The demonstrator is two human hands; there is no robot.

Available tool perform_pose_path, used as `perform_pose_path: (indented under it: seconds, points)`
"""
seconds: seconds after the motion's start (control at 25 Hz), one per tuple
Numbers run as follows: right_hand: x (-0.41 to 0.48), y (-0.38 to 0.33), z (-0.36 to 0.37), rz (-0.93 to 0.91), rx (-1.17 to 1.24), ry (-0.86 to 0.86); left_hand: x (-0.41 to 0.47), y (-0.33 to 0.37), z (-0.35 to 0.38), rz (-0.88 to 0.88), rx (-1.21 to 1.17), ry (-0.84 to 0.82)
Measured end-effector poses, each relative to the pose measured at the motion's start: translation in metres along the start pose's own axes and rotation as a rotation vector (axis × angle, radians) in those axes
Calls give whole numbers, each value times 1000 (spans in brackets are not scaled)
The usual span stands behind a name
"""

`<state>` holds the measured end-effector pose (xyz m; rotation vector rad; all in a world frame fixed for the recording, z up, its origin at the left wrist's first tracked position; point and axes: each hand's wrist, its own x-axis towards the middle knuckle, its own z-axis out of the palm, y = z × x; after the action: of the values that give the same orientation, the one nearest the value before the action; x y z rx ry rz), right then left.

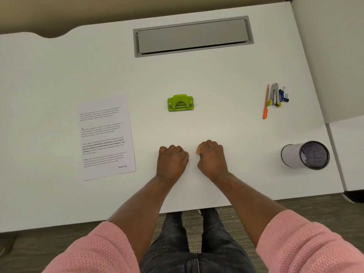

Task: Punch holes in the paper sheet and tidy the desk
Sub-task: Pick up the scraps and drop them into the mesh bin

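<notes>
While nothing is yet in hand: both hands rest curled on the desk (216, 79), holding nothing.
Paper sheet (107, 137): lies flat on the left part of the desk, printed side up, long axis running away from the person with a slight tilt; no holes can be made out along its edges.
Hole punch (180, 103): green, sits mid-desk, straight ahead of both hands and well apart from the sheet, which lies to its left.
Left hand (171, 161): fingers folded into a loose fist, knuckles up, near the front edge; empty.
Right hand (211, 158): likewise curled, thumb tucked toward the left hand; empty.
Key relation: sheet lies to the left of the left hand, near it, so the left hand is the nearer; the punch lies forward, about equally far from either hand.
Loose items: orange pen (266, 102), stapler (275, 94) and binder clips (283, 95) cluster far right.
Pen cup (305, 155): mesh, tipped on its side near the right edge, mouth facing right.
Judgement: task not begun; likely first move is bringing sheet and punch together.
</notes>
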<state>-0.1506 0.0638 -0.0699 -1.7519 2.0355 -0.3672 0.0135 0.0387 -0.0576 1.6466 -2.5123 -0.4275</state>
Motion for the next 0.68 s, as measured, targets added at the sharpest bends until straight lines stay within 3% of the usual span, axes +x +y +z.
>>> perform_pose_path:
  seconds: [0.4, 0.68]
  points:
    - [0, 1, -8, 38, 79, -62, 23, 21, 1, 153, 209, -124]
    - [-17, 23, -47, 205, 232, 57, 38, 54, -14, 96, 177, -162]
